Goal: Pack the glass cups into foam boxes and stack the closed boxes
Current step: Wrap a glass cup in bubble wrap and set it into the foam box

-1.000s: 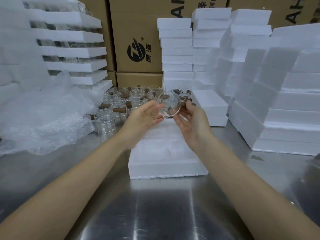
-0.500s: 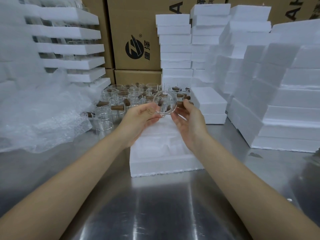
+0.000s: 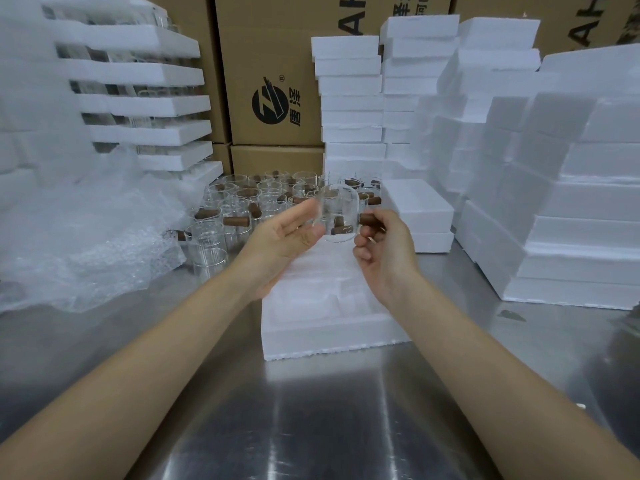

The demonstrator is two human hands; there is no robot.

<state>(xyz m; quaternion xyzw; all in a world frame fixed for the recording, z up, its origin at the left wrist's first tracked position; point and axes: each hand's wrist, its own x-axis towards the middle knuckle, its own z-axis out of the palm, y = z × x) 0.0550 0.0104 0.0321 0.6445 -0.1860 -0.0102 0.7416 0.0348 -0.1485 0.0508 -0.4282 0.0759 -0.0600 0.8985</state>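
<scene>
Glass cup (image 3: 337, 216) over near foam box (image 3: 332, 337); right hand (image 3: 384, 251) pinches wooden handle (image 3: 367, 219), left hand (image 3: 287, 237) open at cup wall. Step: loading. Next: lower gently into recess.

Glass cup (image 3: 336, 216) aloft above open foam box (image 3: 332, 336).

I see a steel table (image 3: 311, 427) stretching from near to far, its near surface streaked with glare. Crumpled bubble wrap (image 3: 86, 244) lies heaped on its left side. Brown cardboard cartons (image 3: 270, 46) stand stacked at the far wall, one bearing a round black logo (image 3: 272, 105). A small dark scrap (image 3: 510, 315) lies on the table at right.
</scene>
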